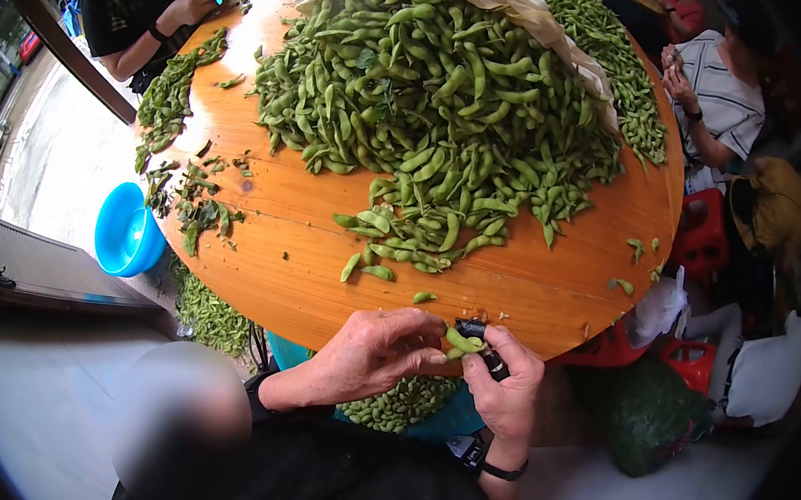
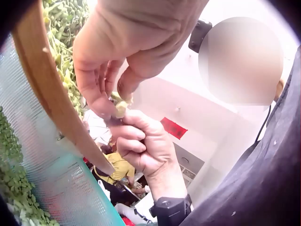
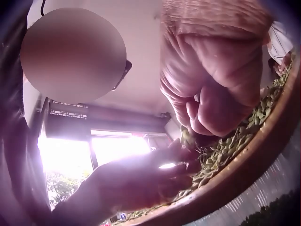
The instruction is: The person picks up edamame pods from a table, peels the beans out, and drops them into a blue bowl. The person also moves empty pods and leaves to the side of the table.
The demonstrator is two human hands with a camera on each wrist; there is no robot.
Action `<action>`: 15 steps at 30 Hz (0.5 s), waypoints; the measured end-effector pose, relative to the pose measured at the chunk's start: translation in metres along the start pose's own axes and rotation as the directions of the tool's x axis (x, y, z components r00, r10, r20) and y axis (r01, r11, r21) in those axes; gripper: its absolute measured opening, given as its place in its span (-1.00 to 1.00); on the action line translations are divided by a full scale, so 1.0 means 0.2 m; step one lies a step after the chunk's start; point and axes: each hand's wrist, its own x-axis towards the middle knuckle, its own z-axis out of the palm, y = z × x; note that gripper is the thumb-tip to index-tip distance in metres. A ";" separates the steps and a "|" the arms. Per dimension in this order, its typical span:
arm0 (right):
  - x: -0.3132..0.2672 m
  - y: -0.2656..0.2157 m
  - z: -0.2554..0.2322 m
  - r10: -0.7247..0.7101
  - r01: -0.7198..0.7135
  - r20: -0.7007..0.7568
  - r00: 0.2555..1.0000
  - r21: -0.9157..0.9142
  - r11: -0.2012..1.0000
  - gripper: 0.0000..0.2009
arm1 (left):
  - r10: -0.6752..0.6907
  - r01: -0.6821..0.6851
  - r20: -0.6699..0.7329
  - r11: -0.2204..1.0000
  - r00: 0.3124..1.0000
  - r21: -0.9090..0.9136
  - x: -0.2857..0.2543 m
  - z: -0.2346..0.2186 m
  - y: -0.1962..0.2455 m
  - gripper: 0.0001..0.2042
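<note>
In front of the person, just over the table's near edge, the two hands meet at a green edamame pod (image 1: pixel 462 344). The left hand (image 1: pixel 367 351) pinches the pod between thumb and fingertips. A small black tool with a light band (image 1: pixel 496 364) is gripped in the right hand (image 1: pixel 509 391), its thumb right beside the pod. In the left wrist view, the right hand's fingers (image 2: pixel 129 145) are curled, and the pod (image 2: pixel 121 109) shows between both hands. The right wrist view shows the pod (image 3: pixel 187 137) partly hidden behind the right hand's fingers.
A large heap of edamame pods (image 1: pixel 454 91) covers much of the round wooden table (image 1: pixel 293 269). Below the hands sits a teal basket (image 1: pixel 461 420) holding green pieces. Leaf scraps (image 1: pixel 197 211) and a blue basin (image 1: pixel 129 232) are at left. Other people sit around the table.
</note>
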 end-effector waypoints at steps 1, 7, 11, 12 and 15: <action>0.01 0.01 0.00 -0.040 0.040 0.005 0.999 -0.023 0.999 -0.80 | 0.021 -0.018 -0.044 0.998 0.999 0.053 0.01 0.02 -0.03 -0.73; 0.03 0.01 -0.02 -0.078 0.081 0.040 0.996 -0.071 0.994 -0.81 | -0.040 0.030 -0.110 0.995 0.993 -0.091 0.02 0.01 -0.05 -0.72; 0.04 0.03 -0.01 -0.132 0.141 0.113 0.985 -0.076 0.987 -0.81 | 0.018 -0.016 -0.055 0.999 0.998 0.039 0.03 0.01 -0.06 -0.77; 0.04 0.04 -0.01 -0.136 0.144 0.112 0.984 -0.073 0.987 -0.80 | 0.090 -0.081 -0.098 0.993 0.991 0.087 0.03 0.02 -0.08 -0.79; 0.05 0.04 -0.05 -0.110 0.121 0.184 0.977 -0.050 0.991 -0.80 | 0.095 -0.095 -0.098 0.995 0.991 0.005 0.03 0.02 -0.12 -0.82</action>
